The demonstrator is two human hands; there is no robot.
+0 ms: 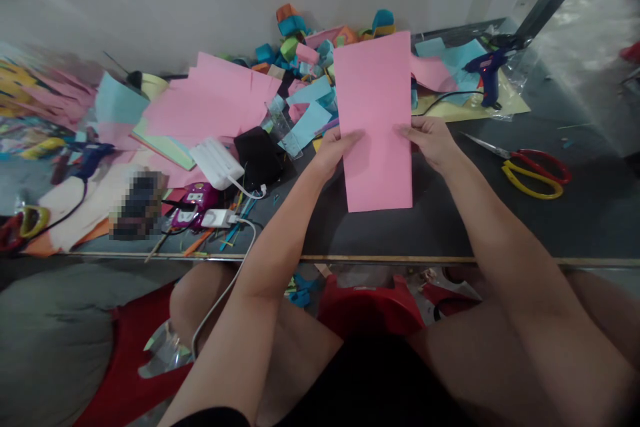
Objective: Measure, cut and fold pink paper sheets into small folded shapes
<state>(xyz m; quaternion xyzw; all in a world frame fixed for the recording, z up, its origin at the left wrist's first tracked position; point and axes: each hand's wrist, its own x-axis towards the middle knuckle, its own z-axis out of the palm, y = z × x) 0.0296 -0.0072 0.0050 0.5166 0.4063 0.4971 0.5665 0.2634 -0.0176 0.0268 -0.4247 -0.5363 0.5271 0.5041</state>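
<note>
A tall pink sheet of paper (pixel 376 100) is held up over the dark table by both hands. My left hand (pixel 334 150) pinches its left edge, thumb across the front and fingers behind. On the opposite edge, my right hand (pixel 430 140) grips it the same way, with the thumb on the front face. The fingers behind the paper are partly hidden. To the right of my right hand lie scissors (pixel 530 165) with one red and one yellow handle. Light blue paper pieces (pixel 310 123) lie just beyond my left hand.
A blue glue gun (pixel 487 77) rests at the back right, another glue gun (pixel 95 159) at the left. Pink sheets (pixel 210 97), a white power bank (pixel 217 163), a black pouch (pixel 259 155) and a cable cover the left side. Folded paper pieces (pixel 293 47) pile against the wall.
</note>
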